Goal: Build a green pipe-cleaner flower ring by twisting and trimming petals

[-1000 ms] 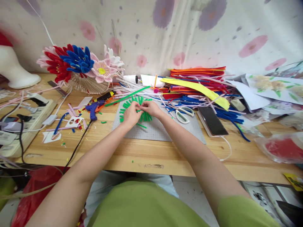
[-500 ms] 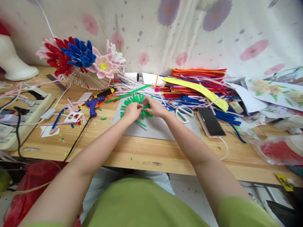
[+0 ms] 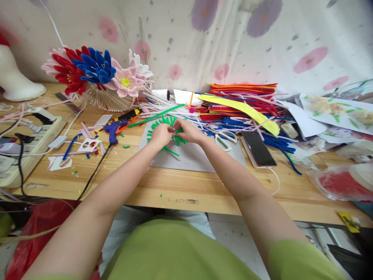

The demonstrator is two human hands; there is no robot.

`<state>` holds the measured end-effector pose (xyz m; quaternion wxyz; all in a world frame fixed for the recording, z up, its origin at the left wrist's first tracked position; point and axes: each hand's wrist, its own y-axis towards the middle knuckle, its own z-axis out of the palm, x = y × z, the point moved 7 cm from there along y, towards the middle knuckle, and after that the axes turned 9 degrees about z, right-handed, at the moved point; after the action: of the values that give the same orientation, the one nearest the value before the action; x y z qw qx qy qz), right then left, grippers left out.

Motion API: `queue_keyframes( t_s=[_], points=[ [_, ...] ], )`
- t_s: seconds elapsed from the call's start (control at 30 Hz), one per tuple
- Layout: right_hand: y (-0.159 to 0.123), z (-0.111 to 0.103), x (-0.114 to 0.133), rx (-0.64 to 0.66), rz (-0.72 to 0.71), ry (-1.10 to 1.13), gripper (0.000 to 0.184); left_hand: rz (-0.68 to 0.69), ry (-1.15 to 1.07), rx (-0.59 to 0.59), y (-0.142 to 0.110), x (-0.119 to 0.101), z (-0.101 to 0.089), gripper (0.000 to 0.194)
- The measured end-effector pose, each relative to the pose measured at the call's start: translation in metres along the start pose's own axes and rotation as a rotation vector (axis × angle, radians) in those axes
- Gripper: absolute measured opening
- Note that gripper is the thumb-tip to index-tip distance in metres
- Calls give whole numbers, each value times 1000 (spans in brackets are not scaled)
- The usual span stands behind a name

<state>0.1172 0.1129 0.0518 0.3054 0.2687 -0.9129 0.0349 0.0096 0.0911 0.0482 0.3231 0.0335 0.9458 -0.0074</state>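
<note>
Both hands meet over a ring of green pipe cleaners [image 3: 151, 133] bent into loops, at the middle of a grey mat [image 3: 192, 161]. My left hand [image 3: 162, 135] has its fingers closed on the left part of the ring. From the right, my right hand [image 3: 187, 130] pinches at the ring's centre, its fingertips almost touching those of the left. One green end [image 3: 171, 151] sticks out below the hands. The fingers cover the ring's middle, so the exact spot they grip is hidden.
White-handled scissors [image 3: 225, 140] lie right of the hands, beside a phone [image 3: 258, 149]. A purple glue gun [image 3: 113, 132] and scraps lie left. Bundles of coloured pipe cleaners [image 3: 244, 89] and a fan of fuzzy flowers [image 3: 97, 68] stand behind. A power strip [image 3: 37, 149] edges the left.
The fingers have shifted slightly at the ring's centre, with the right fingertips drawn a little closer to the left hand. The whole view has moved a little; the other things lie as before.
</note>
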Motion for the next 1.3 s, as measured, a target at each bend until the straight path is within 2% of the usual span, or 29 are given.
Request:
queue_keyframes(
  t_s=[0.13,0.3,0.4,0.53,0.77,0.9,1.03,1.2,1.3],
  points=[
    [1,1,5,4,-14,-49,33,-70,-69,33,4,7,2,12],
    [-10,-1,13,-71,-120,-101,28,-164,-426,38,8,19,14,11],
    [-26,-1,14,-116,-210,-148,29,-195,-554,48,6,22,20,11],
    [-41,4,10,-96,-256,-179,27,-239,-656,73,1,20,25,11],
    [-43,5,5,-136,-256,-187,28,-281,-750,60,-3,22,25,13],
    [-40,3,-3,-192,-127,-223,32,-278,-774,130,-4,24,30,15],
    [-39,4,-11,-192,-55,-218,28,-191,-710,213,-4,18,37,36],
    [-38,4,-12,-181,-42,-197,26,-35,-471,78,3,17,38,33],
    [-34,-2,-10,-214,-30,-182,24,-1,-329,14,6,16,36,29]
  ],
)
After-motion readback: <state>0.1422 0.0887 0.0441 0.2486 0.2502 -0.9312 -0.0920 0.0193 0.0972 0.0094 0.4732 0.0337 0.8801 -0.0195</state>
